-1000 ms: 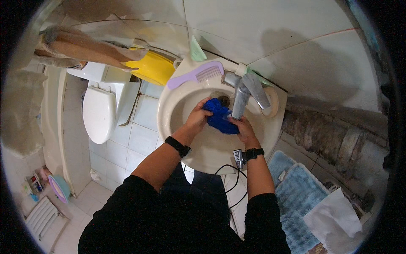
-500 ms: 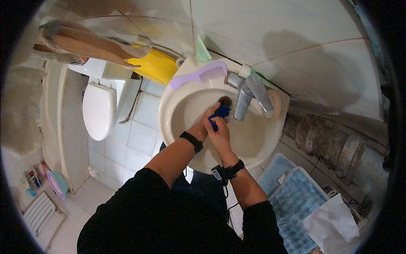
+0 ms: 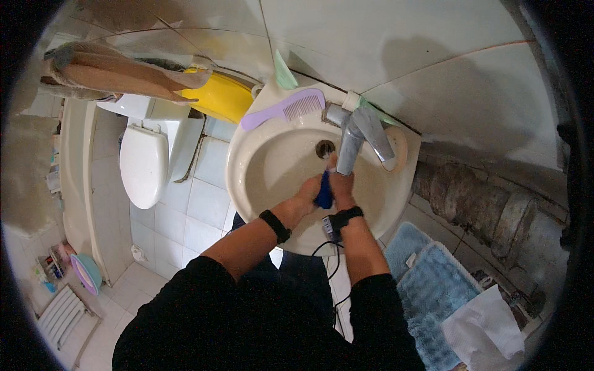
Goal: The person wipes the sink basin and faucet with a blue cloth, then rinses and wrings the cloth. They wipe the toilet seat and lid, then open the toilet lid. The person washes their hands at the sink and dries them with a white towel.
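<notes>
Both of my hands are inside the cream washbasin (image 3: 236, 173). Between them is a small dark blue thing (image 3: 323, 190). It looks limp and cloth-like, but its exact kind is not clear. My left hand (image 3: 307, 189) is closed on its left side. Pressed against its other side, my right hand (image 3: 342, 188) lies below the spout of the metal faucet (image 3: 351, 147), and motion smears its fingers, which reach toward the drain hole (image 3: 325, 148). Black bands circle both wrists, and a small device with a cable sits at the right one.
A purple comb (image 3: 284, 109) lies on the basin's back rim. Left stand a white toilet (image 3: 144, 164) and a yellow basin (image 3: 219, 96), with brown towels (image 3: 124, 73) hanging above. Blue fluffy mats (image 3: 436, 297), a white paper sheet (image 3: 482, 328) and a thick pipe (image 3: 473, 207) are at right.
My hands have drawn back from the drain, bringing the blue thing nearer to me. My right hand has shifted right, under the spout. The drain hole shows more fully.
</notes>
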Tool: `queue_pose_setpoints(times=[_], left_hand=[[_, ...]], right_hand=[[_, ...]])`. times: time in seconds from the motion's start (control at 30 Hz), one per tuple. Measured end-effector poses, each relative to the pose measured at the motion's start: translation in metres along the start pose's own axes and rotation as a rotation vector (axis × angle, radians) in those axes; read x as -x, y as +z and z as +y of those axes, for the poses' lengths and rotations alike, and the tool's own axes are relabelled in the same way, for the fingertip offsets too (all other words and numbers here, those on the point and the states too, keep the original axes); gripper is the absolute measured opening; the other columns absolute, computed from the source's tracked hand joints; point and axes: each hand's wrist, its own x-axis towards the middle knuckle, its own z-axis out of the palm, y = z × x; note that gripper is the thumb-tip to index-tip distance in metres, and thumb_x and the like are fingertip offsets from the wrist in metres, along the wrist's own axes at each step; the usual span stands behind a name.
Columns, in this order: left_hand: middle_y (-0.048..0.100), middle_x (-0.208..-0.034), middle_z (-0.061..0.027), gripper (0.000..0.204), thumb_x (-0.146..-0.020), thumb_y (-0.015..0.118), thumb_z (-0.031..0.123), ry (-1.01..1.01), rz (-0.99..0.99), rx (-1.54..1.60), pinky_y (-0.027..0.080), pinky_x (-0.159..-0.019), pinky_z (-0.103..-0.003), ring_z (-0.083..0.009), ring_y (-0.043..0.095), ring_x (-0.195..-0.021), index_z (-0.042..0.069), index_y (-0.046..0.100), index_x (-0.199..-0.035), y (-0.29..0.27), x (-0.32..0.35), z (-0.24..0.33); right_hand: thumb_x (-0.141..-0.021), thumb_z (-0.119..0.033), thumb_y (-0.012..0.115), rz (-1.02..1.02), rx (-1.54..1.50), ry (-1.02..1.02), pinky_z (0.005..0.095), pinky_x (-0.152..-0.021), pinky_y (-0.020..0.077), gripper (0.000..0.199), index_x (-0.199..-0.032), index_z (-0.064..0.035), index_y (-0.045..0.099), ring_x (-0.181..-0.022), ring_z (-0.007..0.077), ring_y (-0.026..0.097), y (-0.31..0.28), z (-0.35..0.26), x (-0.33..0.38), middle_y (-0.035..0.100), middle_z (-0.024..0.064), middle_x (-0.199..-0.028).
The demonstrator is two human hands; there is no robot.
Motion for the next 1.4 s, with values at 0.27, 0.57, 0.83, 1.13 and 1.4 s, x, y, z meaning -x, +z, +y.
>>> queue_pose_setpoints(times=[0.27,0.57,0.83,1.13,1.4], left_hand=[[0.055,-0.106,-0.0084,0.042,-0.087,0.048,0.026,0.134,0.207,-0.124,0.044,-0.082,-0.031,-0.0232,0.053,-0.096,0.006,0.042,-0.124,-0.011,0.013,0.007],[0.055,-0.108,-0.0066,0.034,-0.088,0.047,0.018,0.108,-0.551,0.387,0.043,-0.082,-0.03,-0.0197,0.054,-0.097,0.006,0.047,-0.121,-0.033,0.02,-0.022],[0.055,-0.112,-0.0042,0.035,-0.089,0.048,0.021,0.829,-0.329,-0.427,0.04,-0.087,-0.029,-0.0178,0.052,-0.101,0.006,0.049,-0.12,0.001,0.025,0.025],[0.05,-0.121,-0.0117,0.043,-0.089,0.046,0.02,0.931,-0.136,-0.66,0.031,-0.098,-0.031,-0.0239,0.044,-0.116,0.004,0.041,-0.128,0.013,0.029,0.046],[0.044,-0.128,-0.0172,0.061,-0.069,0.062,0.015,1.069,-0.154,-1.114,0.036,-0.097,-0.036,-0.0321,0.042,-0.118,0.007,0.043,-0.127,0.014,0.064,0.082]], right_hand=[[-0.08,-0.014,0.058,-0.146,-0.478,-0.295,0.0409,-0.078,0.0452,0.025,-0.102,-0.0011,0.057,-0.088,0.0361,0.057,-0.024,0.029,-0.011,0.058,0.0217,-0.096],[-0.071,0.0,0.054,-0.163,0.379,-0.692,0.0432,-0.089,0.0392,0.049,-0.12,-0.0098,0.049,-0.102,0.0355,0.045,-0.03,-0.037,0.106,0.052,0.0175,-0.109],[-0.082,-0.003,0.047,-0.317,0.039,-0.451,0.0386,-0.084,0.0425,0.035,-0.116,-0.0053,0.05,-0.095,0.0319,0.053,-0.051,-0.016,0.134,0.056,0.0156,-0.107],[-0.082,-0.016,0.058,0.566,0.31,-0.584,0.0411,-0.079,0.0435,0.024,-0.102,-0.0026,0.054,-0.087,0.0333,0.053,-0.131,0.017,-0.002,0.056,0.0155,-0.095],[-0.076,-0.014,0.065,0.301,0.373,-0.459,0.0399,-0.087,0.0425,0.045,-0.116,-0.0005,0.047,-0.106,0.0343,0.051,-0.141,0.004,-0.049,0.052,0.0211,-0.114]])
